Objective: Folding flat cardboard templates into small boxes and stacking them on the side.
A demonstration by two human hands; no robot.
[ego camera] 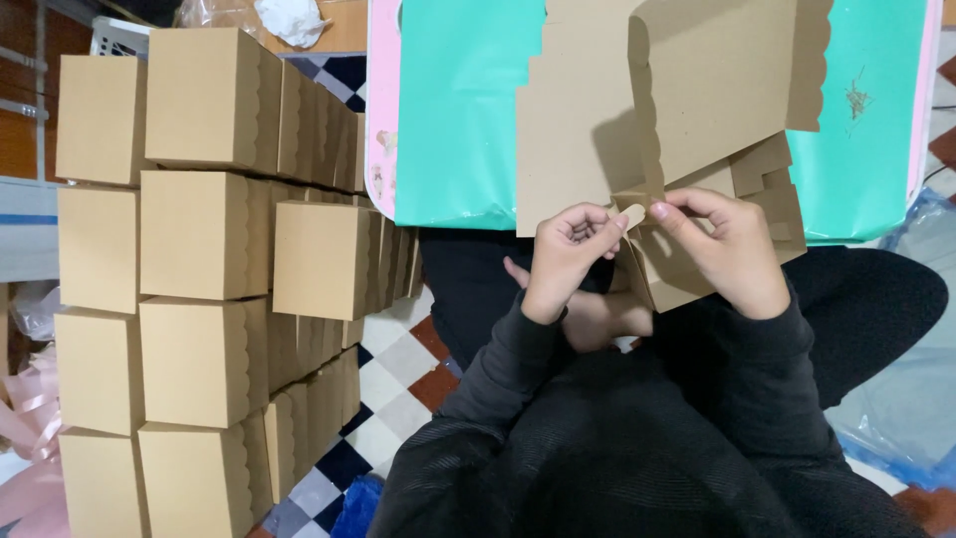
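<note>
A flat brown cardboard box blank [637, 110] with scalloped edges lies partly over my lap and a teal table surface [458, 110]. My left hand [568, 254] pinches a small tab at the blank's near corner between thumb and fingers. My right hand [722, 249] grips the neighbouring folded flap, fingertips meeting the left hand's at the tab. Both sleeves are dark. The blank's lower part is hidden behind my hands.
Several finished brown cardboard boxes [214, 209] are stacked in rows on the left. A pink edge [381, 100] borders the teal table. A checkered floor [383, 384] shows below, pink ribbon [25, 438] at the far left, clear plastic sheeting [911, 399] at the right.
</note>
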